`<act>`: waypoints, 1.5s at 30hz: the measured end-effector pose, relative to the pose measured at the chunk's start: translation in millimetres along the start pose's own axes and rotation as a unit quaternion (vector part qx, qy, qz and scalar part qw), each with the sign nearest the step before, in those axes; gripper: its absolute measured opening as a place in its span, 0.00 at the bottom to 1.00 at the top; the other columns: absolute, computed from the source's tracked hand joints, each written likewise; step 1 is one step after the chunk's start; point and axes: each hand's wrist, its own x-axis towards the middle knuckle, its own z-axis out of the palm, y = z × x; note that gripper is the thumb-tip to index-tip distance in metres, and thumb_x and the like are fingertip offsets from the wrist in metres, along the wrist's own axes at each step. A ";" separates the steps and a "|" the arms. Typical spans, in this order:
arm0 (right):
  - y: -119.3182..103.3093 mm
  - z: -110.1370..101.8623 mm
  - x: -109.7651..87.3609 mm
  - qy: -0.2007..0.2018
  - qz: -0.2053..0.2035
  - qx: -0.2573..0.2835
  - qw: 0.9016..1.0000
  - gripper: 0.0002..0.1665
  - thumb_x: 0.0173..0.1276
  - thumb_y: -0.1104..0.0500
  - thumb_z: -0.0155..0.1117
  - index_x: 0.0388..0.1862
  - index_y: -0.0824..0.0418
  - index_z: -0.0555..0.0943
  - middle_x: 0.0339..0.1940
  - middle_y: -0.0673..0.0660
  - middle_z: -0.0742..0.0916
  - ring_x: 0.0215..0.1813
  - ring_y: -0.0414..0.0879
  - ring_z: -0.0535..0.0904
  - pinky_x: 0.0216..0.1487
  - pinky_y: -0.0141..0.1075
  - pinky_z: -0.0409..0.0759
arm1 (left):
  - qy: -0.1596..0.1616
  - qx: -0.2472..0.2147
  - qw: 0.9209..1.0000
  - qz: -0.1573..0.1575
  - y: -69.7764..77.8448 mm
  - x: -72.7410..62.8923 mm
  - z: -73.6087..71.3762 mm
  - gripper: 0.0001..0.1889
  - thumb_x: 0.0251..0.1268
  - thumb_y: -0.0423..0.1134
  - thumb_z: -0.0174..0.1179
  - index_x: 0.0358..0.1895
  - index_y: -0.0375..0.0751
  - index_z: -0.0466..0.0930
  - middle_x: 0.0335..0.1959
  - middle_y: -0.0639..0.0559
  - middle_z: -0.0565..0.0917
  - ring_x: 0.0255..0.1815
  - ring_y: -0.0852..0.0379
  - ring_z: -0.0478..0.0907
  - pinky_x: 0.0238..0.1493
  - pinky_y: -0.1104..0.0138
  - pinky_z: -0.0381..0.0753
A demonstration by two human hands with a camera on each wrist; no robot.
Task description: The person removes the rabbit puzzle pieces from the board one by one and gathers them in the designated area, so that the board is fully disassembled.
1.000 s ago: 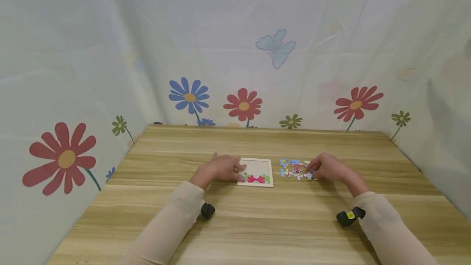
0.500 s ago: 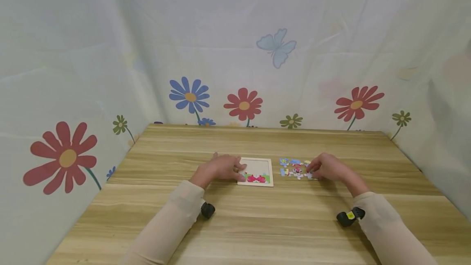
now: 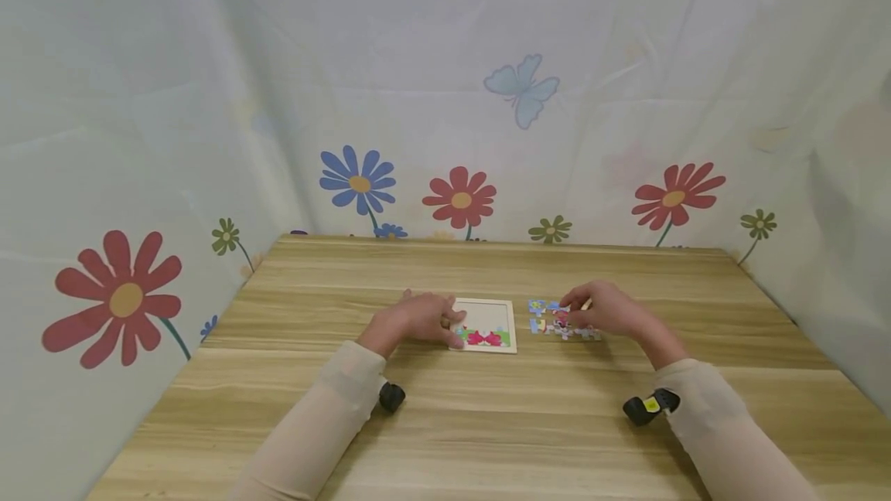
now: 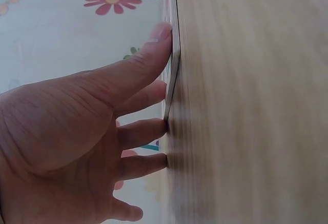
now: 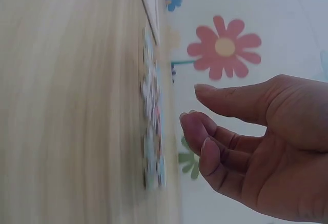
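Observation:
A shallow square puzzle tray (image 3: 514, 327) with a pale wooden rim lies on the table, its bottom strip filled with red and green jigsaw pieces (image 3: 485, 338). My left hand (image 3: 420, 318) rests at the tray's left side. In the left wrist view the thumb (image 4: 154, 47) presses on its rim, while the straight fingers (image 4: 141, 133) touch the edge and tabletop. Over several loose jigsaw pieces (image 3: 550, 326) hovers my right hand (image 3: 605, 311). The right wrist view shows it above them, thumb apart from the bent fingers (image 5: 202, 139), with nothing between.
The wood-grain table (image 3: 515, 424) carries the tray and the loose pieces, which lie in rows just right of the tray. A pale curtain (image 3: 411, 45) printed with flowers and butterflies stands behind and beside the table. Each sleeve has a black wrist camera (image 3: 392, 397).
My right hand has moved left and slightly up from the right end of the loose pieces to above their middle, uncovering pieces there. My left hand and the tray stay put.

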 end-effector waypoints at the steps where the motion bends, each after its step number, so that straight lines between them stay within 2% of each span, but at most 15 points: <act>1: -4.7 2.7 3.3 -0.002 -0.005 0.001 1.000 0.13 0.68 0.66 0.67 0.49 0.72 0.84 0.33 0.55 0.87 0.34 0.46 0.80 0.33 0.37 0.79 | -0.001 0.001 1.000 0.002 -0.2 0.0 -0.2 0.36 0.60 0.62 0.66 0.72 0.57 0.71 0.78 0.48 0.60 0.78 0.45 0.55 0.71 0.32 0.40; 4: -17.7 12.6 14.5 -0.011 -0.019 0.010 1.000 0.14 0.67 0.66 0.68 0.49 0.71 0.84 0.34 0.54 0.87 0.36 0.47 0.81 0.36 0.38 0.80 | -0.002 -0.001 1.000 0.002 -1.2 0.2 0.2 0.38 0.57 0.63 0.68 0.72 0.57 0.71 0.78 0.49 0.61 0.78 0.45 0.55 0.71 0.32 0.40; 9: -41.5 35.8 33.8 -0.033 -0.039 0.020 0.999 0.12 0.66 0.68 0.67 0.48 0.71 0.85 0.32 0.53 0.86 0.33 0.47 0.81 0.36 0.37 0.80 | -0.003 -0.005 1.000 0.003 -1.2 -0.1 1.1 0.40 0.54 0.65 0.68 0.71 0.57 0.71 0.77 0.49 0.62 0.78 0.46 0.56 0.71 0.32 0.40; 15: -72.7 61.6 56.9 -0.065 -0.072 -0.003 0.995 0.12 0.67 0.65 0.68 0.47 0.69 0.86 0.36 0.54 0.88 0.39 0.46 0.82 0.41 0.38 0.82 | -0.001 -0.004 1.000 0.006 0.2 -1.9 -2.2 0.41 0.52 0.65 0.70 0.71 0.57 0.72 0.77 0.49 0.63 0.77 0.46 0.58 0.69 0.30 0.40; 20: -88.4 77.9 66.8 -0.086 -0.086 -0.021 0.992 0.11 0.65 0.65 0.71 0.45 0.69 0.87 0.36 0.55 0.88 0.38 0.44 0.81 0.41 0.34 0.81 | 0.007 -0.006 1.000 0.010 0.3 -3.1 -2.9 0.44 0.49 0.64 0.73 0.71 0.54 0.73 0.75 0.49 0.65 0.76 0.46 0.60 0.69 0.30 0.41; 26: -93.2 87.1 68.7 -0.082 -0.087 -0.026 0.992 0.13 0.62 0.65 0.73 0.45 0.67 0.87 0.31 0.50 0.86 0.34 0.40 0.79 0.38 0.33 0.78 | 0.013 0.001 1.000 0.016 -2.2 -3.3 -3.5 0.46 0.49 0.65 0.73 0.72 0.50 0.71 0.74 0.50 0.68 0.75 0.47 0.62 0.70 0.31 0.43; 32: -92.1 89.5 71.0 -0.086 -0.073 -0.027 0.993 0.15 0.62 0.64 0.73 0.48 0.66 0.85 0.31 0.49 0.84 0.32 0.39 0.77 0.35 0.33 0.77 | 0.018 0.005 1.000 0.023 -6.0 -2.2 -4.5 0.45 0.52 0.64 0.72 0.73 0.48 0.71 0.73 0.50 0.70 0.73 0.47 0.65 0.68 0.30 0.48; 38: -93.8 89.9 73.0 -0.093 -0.067 -0.026 0.993 0.16 0.63 0.65 0.72 0.50 0.67 0.85 0.33 0.52 0.86 0.36 0.42 0.79 0.40 0.36 0.79 | 0.017 0.008 1.000 0.024 -6.6 -0.9 -5.7 0.46 0.52 0.64 0.72 0.73 0.46 0.69 0.74 0.50 0.69 0.74 0.48 0.64 0.69 0.30 0.47; 45: -96.0 92.9 73.8 -0.082 -0.052 -0.019 0.995 0.19 0.60 0.65 0.73 0.51 0.69 0.83 0.44 0.60 0.87 0.47 0.51 0.82 0.48 0.43 0.81 | 0.014 0.006 0.999 0.028 -6.7 -2.0 -4.9 0.46 0.54 0.63 0.71 0.74 0.46 0.68 0.74 0.50 0.68 0.73 0.47 0.65 0.68 0.30 0.48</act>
